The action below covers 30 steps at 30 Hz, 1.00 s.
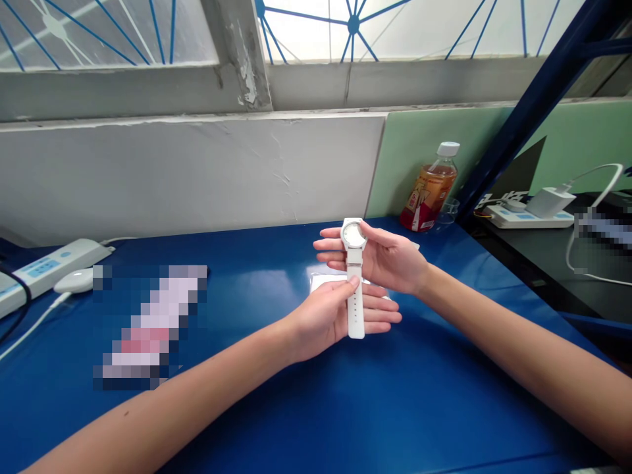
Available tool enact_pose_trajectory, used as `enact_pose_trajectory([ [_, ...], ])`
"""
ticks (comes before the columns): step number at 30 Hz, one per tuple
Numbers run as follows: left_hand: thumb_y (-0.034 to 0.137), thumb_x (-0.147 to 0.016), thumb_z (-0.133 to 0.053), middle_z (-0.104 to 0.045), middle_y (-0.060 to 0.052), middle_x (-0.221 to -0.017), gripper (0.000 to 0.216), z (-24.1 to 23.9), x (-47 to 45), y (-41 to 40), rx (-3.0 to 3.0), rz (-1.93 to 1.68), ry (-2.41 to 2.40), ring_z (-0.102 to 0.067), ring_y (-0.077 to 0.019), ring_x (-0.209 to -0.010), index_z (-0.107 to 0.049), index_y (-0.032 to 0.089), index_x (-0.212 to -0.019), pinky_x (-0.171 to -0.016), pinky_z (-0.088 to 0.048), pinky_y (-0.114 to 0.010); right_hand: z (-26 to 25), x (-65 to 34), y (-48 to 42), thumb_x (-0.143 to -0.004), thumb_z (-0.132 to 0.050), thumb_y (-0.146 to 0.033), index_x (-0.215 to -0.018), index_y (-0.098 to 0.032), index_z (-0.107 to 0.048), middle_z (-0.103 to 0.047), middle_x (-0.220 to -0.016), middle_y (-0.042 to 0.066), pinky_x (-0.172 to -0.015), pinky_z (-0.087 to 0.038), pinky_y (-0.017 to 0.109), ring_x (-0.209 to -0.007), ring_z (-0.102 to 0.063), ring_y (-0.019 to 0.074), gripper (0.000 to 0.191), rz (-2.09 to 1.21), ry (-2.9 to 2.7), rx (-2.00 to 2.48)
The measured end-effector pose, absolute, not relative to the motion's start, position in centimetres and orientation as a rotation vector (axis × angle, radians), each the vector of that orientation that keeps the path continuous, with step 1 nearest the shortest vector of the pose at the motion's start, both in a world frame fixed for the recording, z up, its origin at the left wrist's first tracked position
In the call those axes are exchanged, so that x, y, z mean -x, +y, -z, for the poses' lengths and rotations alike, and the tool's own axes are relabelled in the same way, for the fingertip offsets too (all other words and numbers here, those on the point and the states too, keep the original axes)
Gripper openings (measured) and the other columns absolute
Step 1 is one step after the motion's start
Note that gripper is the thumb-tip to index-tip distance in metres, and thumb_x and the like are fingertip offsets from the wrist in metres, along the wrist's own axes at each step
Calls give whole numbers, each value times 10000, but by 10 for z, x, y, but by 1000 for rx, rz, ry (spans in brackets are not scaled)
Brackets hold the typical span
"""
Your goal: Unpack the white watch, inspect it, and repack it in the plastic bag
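Note:
A white wristwatch (354, 255) is stretched out lengthwise between both hands above the blue table, its round face at the far end. My left hand (336, 309) lies under the strap's near part, with the thumb pressing on the strap and the fingers extended beneath. My right hand (390, 260) supports the watch head from the right, thumb at the edge of the face and fingers behind it. Beneath the hands a white flat item (320, 282) rests on the table, mostly hidden, so its kind cannot be made out.
On the blue table (257, 421), a power strip (54, 270) with cables and a white plug is at left, near a blurred-out flat object (153, 322). A drink bottle (430, 187) stands at back right beside a blue post (523, 118). Another power strip (530, 214) lies beyond.

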<state>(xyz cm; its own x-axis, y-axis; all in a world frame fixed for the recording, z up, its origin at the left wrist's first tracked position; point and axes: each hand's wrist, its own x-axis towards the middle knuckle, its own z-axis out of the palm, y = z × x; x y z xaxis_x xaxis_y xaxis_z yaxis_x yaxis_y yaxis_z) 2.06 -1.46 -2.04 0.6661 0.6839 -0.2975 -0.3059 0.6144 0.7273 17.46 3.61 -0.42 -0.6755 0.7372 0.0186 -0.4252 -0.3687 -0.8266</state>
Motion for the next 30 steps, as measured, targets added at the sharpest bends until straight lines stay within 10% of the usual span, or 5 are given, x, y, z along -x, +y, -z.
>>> enact_pose_trajectory([
  [16, 327, -1024, -437, -724, -197, -961, 348, 22, -18, -14, -707, -621, 561, -736, -260, -867, -648, 53, -978, -847, -546, -390, 0, -175, 36, -957, -267, -322, -1152, -79, -653, -739, -982, 112, -998, -458, 376, -928, -680, 204, 496, -2111, -934, 473],
  [25, 324, -977, -565, -719, -141, -917, 277, 21, -19, -16, -763, -684, 452, -733, -231, -806, -617, 86, -1110, -807, -546, -359, 11, -179, 45, -852, -714, -330, -858, -193, -703, -687, -698, -6, -728, -542, 191, -685, -652, 104, 137, -1766, -928, 603],
  [30, 269, -1005, -473, -715, -153, -926, 262, 24, -18, -18, -770, -627, 427, -732, -225, -785, -640, 72, -1049, -790, -547, -352, 9, -174, 39, -869, -695, -364, -907, -166, -734, -743, -819, 40, -883, -536, 244, -838, -698, 137, 206, -1851, -1036, 586],
])
